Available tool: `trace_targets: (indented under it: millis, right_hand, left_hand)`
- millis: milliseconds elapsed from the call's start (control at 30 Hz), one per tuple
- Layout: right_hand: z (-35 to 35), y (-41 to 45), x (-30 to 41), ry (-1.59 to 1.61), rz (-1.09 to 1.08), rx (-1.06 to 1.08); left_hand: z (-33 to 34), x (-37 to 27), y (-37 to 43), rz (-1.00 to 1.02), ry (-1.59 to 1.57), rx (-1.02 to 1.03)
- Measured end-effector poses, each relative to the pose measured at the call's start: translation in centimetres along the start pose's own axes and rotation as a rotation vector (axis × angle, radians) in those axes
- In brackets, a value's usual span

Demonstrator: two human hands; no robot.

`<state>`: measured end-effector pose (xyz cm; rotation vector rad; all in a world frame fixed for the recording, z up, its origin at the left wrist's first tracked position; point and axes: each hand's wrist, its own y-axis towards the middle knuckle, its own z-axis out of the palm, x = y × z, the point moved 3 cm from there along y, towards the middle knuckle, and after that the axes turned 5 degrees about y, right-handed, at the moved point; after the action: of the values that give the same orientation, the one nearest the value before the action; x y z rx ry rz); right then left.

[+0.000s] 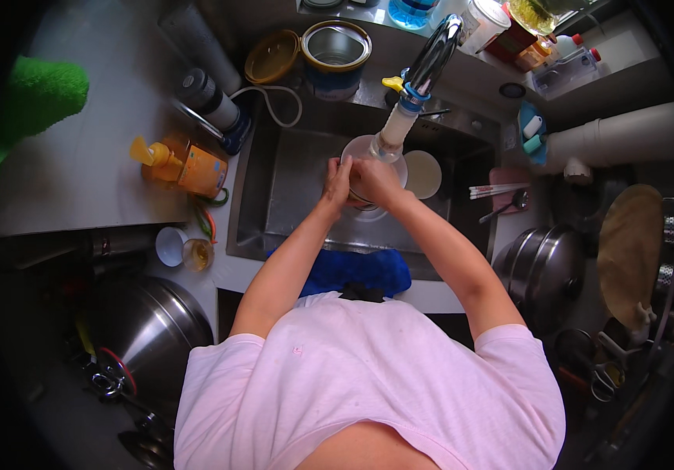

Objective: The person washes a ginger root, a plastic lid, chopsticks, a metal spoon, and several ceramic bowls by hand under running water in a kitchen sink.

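Over the stainless steel sink (293, 176), my left hand (337, 185) grips the side of a round whitish container (358, 147). My right hand (377, 181) reaches over its rim with the fingers bent inward. Its fingertips are hidden, so what they hold cannot be told. Just above the container hangs the faucet's pale filter nozzle (399, 128), joined to a curved chrome faucet (438, 50). A round off-white disc, possibly a lid (424, 175), lies in the sink right of my hands.
Behind the sink stands an open tin (337, 76) with its lid (272, 57). An orange pump bottle (202, 170) lies to the left, near a small glass bowl (198, 255). Chopsticks (495, 189) and a lidded steel pot (543, 270) are on the right. A blue cloth (366, 271) lies along the front edge.
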<state>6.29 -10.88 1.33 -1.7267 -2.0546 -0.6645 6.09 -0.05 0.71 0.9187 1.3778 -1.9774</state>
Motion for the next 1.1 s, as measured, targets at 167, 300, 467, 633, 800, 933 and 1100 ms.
trace_targets:
  millis: [167,300,467,633,800,933,1100]
  right_hand:
    - [-3.3,0.7,-1.0,-0.21,-0.006,-0.188]
    - [-1.6,-0.2,2.2,-0.393,0.114,0.394]
    - [-3.6,0.2,-0.3,0.029,0.31,-0.106]
    - [-2.6,1.1,1.2,0.283,0.229,-0.134]
    - [-5.7,-1.2,2.2,-0.394,0.113,0.277]
    - [-8.3,-2.3,3.3,-0.268,0.198,-0.106]
    - [-8.5,-6.9,-3.6,0.458,0.655,-0.465]
  left_hand:
    - [0.6,-1.2,-0.5,0.046,0.08,-0.048]
    - [-1.7,2.1,3.3,0.178,0.349,-0.092]
    - [1.5,-0.7,-0.6,-0.002,0.111,0.022]
    - [1.5,-0.9,0.5,0.09,0.184,0.015]
    - [-0.8,-0.3,1.6,-0.133,0.023,0.147]
    - [-1.1,2.4,1.0,-0.383,-0.222,0.22]
    - [-1.6,5.0,2.3,-0.256,-0.213,0.235]
